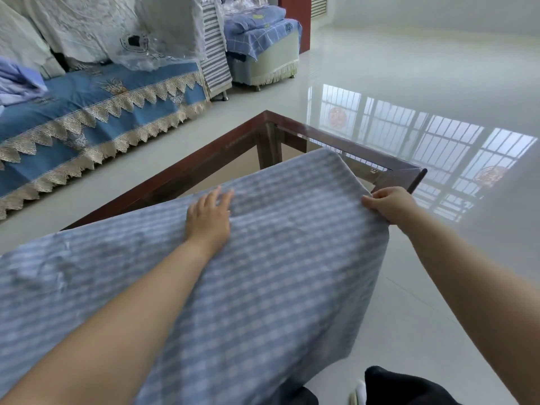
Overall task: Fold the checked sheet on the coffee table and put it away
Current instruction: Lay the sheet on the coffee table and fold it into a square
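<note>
Fig.: Checked sheet mid-fold on glass-topped coffee surface, both hands engaged.

Detail: The checked sheet (263, 273) lies across the near part of the surface (204, 159), its long axis running approx. 8 to 2 o'clock, w/ the near side draping off toward the person. Left hand (209, 217) lies flat on the cloth, fingers straight and slightly spread, pinning it. Right hand (390, 204), at approx. 3 o'clock from the left, pinches the sheet's right edge, fingers curled round the hem; the far corner beyond it is lifted and curling over. Judged: the right hand is nearer the free edge, so the fold likely carries that edge over toward 9 o'clock, w/ the left hand as anchor. Sofa (87, 112) at 10 o'clock.
</note>
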Motion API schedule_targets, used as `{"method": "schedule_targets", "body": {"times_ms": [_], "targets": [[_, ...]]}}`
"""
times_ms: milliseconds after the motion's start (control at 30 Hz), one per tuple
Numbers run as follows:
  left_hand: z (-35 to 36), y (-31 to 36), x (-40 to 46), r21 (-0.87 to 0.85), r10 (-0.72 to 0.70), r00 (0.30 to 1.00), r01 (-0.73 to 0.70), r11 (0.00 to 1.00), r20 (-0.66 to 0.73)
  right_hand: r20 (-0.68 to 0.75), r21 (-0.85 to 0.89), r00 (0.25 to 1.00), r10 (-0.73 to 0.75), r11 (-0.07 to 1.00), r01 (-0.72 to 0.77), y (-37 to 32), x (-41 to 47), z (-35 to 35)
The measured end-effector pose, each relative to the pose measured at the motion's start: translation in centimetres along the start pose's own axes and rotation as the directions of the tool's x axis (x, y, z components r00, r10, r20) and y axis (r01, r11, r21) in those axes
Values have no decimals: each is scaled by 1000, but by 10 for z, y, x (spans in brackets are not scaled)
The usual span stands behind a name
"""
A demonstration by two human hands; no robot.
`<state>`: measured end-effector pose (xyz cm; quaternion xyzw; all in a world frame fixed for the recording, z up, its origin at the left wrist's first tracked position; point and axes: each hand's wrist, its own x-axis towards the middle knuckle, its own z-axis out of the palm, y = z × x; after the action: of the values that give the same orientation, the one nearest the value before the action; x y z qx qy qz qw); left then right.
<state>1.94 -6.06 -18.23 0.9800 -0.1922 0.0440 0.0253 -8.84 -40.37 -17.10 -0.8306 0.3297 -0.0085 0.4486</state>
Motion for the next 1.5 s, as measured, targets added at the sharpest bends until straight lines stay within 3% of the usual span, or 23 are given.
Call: {"method": "schedule_targets", "body": {"times_ms": [33,100,167,267,333,400,467,567,700,733,800,867,933,967,1033,1100,1167,1267,1367,1500], "targets": [[-2,16,-7,-62,95,995,-98,993,-42,-101,-34,994,-31,999,28,8,-3,3],[0,45,-23,-138,216,976,-208,968,42,-202,-94,978,-53,995,35,21,-8,11],[11,60,-39,-102,225,949,-207,973,220,-234,-56,971,-41,998,29,31,-15,19],[23,55,-56,-63,190,959,-180,982,211,-272,169,962,28,985,19,46,-33,32],[22,51,-65,-70,123,971,-111,991,203,-181,384,973,143,921,-64,59,-50,42],[19,45,-79,-61,31,976,-18,998,216,7,525,972,236,826,-205,67,-66,45],[14,37,-96,-39,-30,974,39,998,225,79,456,974,213,861,-226,65,-77,38],[6,20,-120,-46,-73,971,86,995,228,-62,271,997,37,962,-19,43,-85,23],[-7,-4,-145,-134,-121,970,151,980,209,-268,286,944,-192,920,269,-15,-84,-13],[-10,-9,-150,-133,-113,971,143,981,210,-328,238,926,-189,932,274,-27,-76,-24],[-14,-18,-160,-109,-112,960,143,984,257,-397,65,914,-80,991,115,-42,-65,-38],[-11,-27,-170,-67,-145,931,178,982,334,-340,-196,938,-64,981,-4,-54,-69,-29],[-4,-36,-179,-66,-178,902,220,973,393,-162,-432,937,-309,876,215,-71,-92,7],[-1,-39,-183,-81,-182,899,232,969,398,-21,-461,902,-432,804,375,-80,-109,32],[3,-43,-190,-105,-170,916,222,969,364,261,-409,810,-526,700,586,-89,-146,85],[3,-47,-195,-117,-172,933,219,969,317,473,-416,749,-464,631,655,-84,-177,134],[1,-56,-201,-122,-238,928,282,952,286,582,-516,738,-342,546,660,-68,-192,168],[-3,-96,-211,-111,-435,855,480,870,282,572,-602,759,-311,469,646,-45,-191,188],[-10,-157,-218,-88,-615,726,665,742,308,505,-596,788,-353,518,614,-43,-189,191],[-22,-217,-221,-56,-707,603,774,631,370,383,-630,850,-362,571,526,-48,-190,199]]}}
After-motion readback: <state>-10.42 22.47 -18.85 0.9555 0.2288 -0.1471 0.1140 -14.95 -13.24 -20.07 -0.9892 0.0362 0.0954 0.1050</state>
